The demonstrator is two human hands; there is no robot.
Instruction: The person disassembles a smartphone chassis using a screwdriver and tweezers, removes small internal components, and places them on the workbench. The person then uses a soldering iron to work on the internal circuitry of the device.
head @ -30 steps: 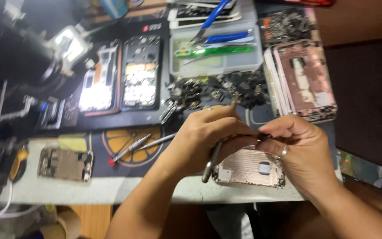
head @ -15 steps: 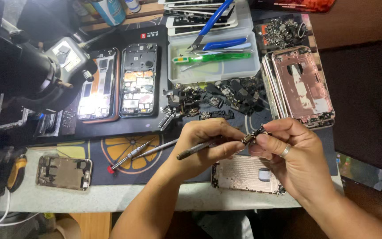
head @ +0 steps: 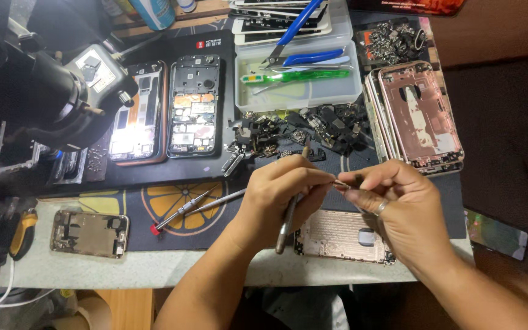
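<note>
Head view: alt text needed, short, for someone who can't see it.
Two bare hands meet above a phone back shell: the left hand holds tweezers, the right hand pinches a tiny part. Around them lie opened phones, loose parts and a tray of tools.

Your left hand (head: pixel 285 195) and right hand (head: pixel 398 211) meet above the phone housing (head: pixel 337 235), which lies at the table's near edge (head: pixel 215 275). Left of your hands, a screwdriver (head: pixel 181 211) lies on the mat (head: pixel 154 205), and another phone frame (head: pixel 90 233) sits further left. Behind your hands lies a heap of small parts (head: pixel 300 128); behind that, a tray (head: pixel 300 91) holds pliers (head: pixel 291 36). Two opened phones (head: pixel 166 110) lie left of the heap, stacked housings (head: pixel 420 116) right of it.
</note>
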